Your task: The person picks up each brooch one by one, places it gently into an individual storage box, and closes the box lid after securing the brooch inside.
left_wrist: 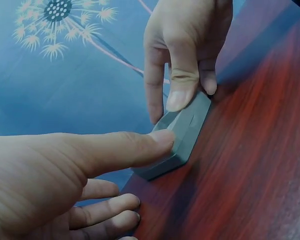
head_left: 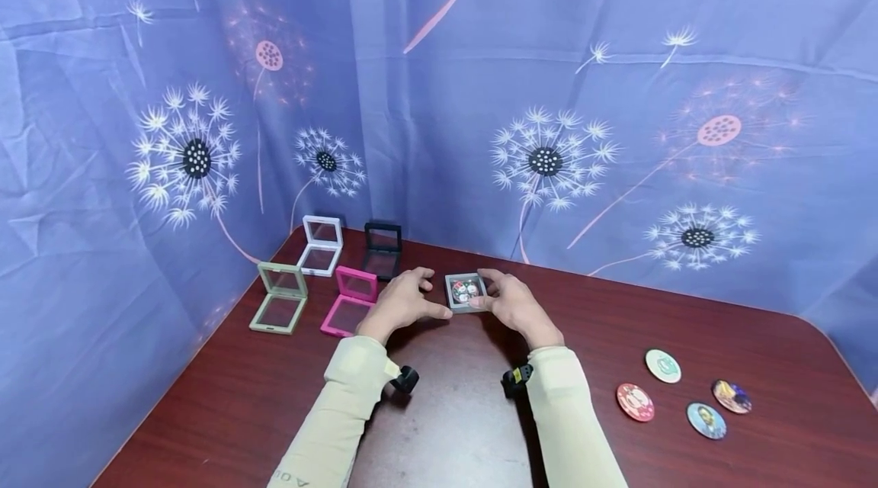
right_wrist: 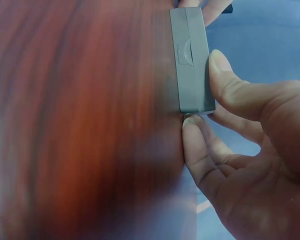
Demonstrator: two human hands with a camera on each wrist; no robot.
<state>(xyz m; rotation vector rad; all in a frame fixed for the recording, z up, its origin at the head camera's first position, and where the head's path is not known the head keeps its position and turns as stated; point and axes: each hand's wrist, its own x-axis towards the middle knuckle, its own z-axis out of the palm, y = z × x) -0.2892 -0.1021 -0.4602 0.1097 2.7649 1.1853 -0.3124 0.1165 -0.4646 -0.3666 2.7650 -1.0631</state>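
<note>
A small square grey display frame (head_left: 466,309) lies closed on the table, with a round patterned badge (head_left: 464,291) showing through its clear window. My right hand (head_left: 516,306) pinches the frame at its right end, thumb on top and fingers along the side and far edge. On the other side, my left hand (head_left: 403,301) has its straight thumb (left_wrist: 140,147) at the frame's near left corner. Its other fingers (left_wrist: 107,210) stay apart from the frame, loosely bent. In the right wrist view, the frame's front side (right_wrist: 190,60) shows a small notch along its seam.
Left of the hands stand open display frames: white (head_left: 322,221), black (head_left: 382,228), green (head_left: 281,270) and pink (head_left: 336,322). At right on the dark red table (head_left: 549,427) lie several round badges, including a red one (head_left: 635,402) and a pale green one (head_left: 663,366). A blue curtain (head_left: 439,130) hangs behind.
</note>
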